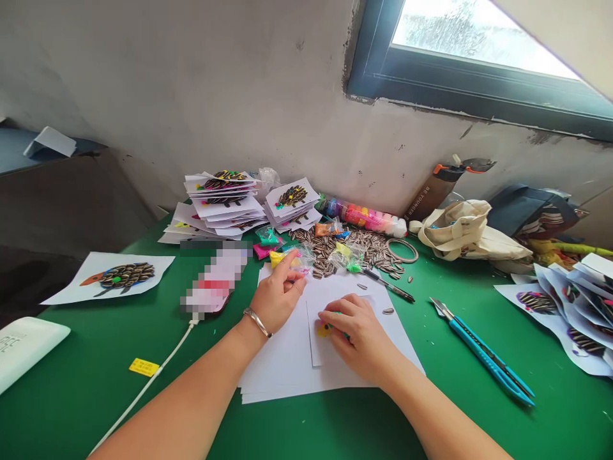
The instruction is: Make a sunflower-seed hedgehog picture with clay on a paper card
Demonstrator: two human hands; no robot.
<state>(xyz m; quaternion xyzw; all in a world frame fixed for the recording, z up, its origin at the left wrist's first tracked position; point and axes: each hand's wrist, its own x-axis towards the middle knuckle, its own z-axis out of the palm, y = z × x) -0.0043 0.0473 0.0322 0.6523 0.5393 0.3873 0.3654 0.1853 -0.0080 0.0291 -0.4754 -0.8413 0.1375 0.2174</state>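
My left hand (280, 295) is above the left part of the white paper stack (272, 370), its fingers near the small bags of coloured clay (299, 259); what its fingertips hold, if anything, is too small to tell. My right hand (357, 326) rests on a small white card (318, 354), fingers bent over a yellow and green clay shape (324, 329) that they partly hide. Behind the paper lies a heap of striped sunflower seeds (373, 246). Two loose seeds (387, 311) lie on the paper near my right hand.
A blue craft knife (488, 358) and a black pen (390, 285) lie to the right. Finished seed pictures are stacked (223, 207) at the back and far right (541, 303). A phone (220, 281) with a white cable lies left, beside a hedgehog picture (119, 279).
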